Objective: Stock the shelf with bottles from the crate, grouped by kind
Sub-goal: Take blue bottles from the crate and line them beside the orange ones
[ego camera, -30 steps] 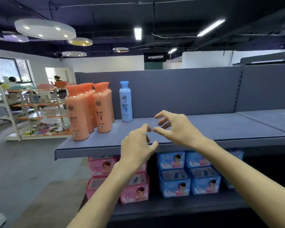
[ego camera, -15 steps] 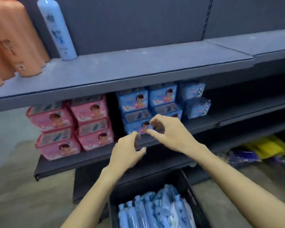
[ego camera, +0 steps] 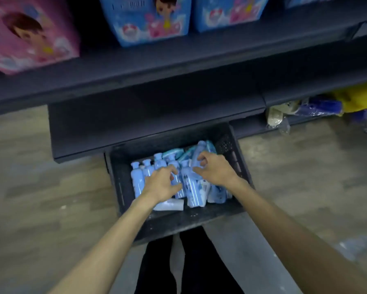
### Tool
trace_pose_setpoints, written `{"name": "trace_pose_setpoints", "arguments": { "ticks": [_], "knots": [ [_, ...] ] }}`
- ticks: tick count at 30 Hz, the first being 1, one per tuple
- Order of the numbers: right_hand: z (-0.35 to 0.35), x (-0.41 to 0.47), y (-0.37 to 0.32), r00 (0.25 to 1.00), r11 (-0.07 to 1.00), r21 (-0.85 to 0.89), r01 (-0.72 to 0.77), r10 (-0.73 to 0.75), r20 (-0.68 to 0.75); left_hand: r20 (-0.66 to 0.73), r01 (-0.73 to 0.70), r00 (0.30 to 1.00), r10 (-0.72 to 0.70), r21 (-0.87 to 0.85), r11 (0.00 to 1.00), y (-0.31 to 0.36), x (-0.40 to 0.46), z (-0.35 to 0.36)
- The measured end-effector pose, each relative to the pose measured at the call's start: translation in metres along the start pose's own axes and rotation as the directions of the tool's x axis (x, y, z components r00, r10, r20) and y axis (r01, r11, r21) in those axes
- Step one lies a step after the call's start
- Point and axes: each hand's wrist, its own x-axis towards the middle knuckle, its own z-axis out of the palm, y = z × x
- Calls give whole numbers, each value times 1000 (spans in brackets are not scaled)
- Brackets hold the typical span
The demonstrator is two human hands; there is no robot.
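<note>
Both hands reach into the crate (ego camera: 123, 194): left hand (ego camera: 160, 184) and right hand (ego camera: 215, 170), fingers curled over blue bottles (ego camera: 192, 192), grip unclear; loosely piled bottles at 12 o'clock could slip.

The crate (ego camera: 178, 219) sits on the floor (ego camera: 40, 198), just before the bottom shelf (ego camera: 135, 124). Bottles (ego camera: 137, 181) lie in the crate. Both hands are over the crate: left hand (ego camera: 160, 184) left, right hand (ego camera: 215, 171) right. Boxes (ego camera: 148, 18) stand on a higher shelf behind the crate.

crate (ego camera: 123, 187): black | bottles (ego camera: 137, 181): pale blue | boxes (ego camera: 27, 32): pink, blue, cartoon-child print | floor (ego camera: 40, 187): grey-brown planks
</note>
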Motion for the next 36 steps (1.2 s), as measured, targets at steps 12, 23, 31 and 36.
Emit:
{"name": "trace_pose_setpoints", "arguments": {
  "ticks": [12,23,31,36],
  "knots": [
    [69,74,113,987,988,-19,-155,155,45,95,112,989,-113,21,994,-32,105,115],
    [82,99,165,972,974,66,-215,220,-85,-115,-56,992,61,49,997,7,157,168],
    [74,121,177,984,984,64,-168,172,-54,24,91,996,-88,-234,968,21,152,236],
    [80,127,176,982,987,34,-158,160,-96,41,233,970,-238,-413,880,24,169,262]
  ]
}}
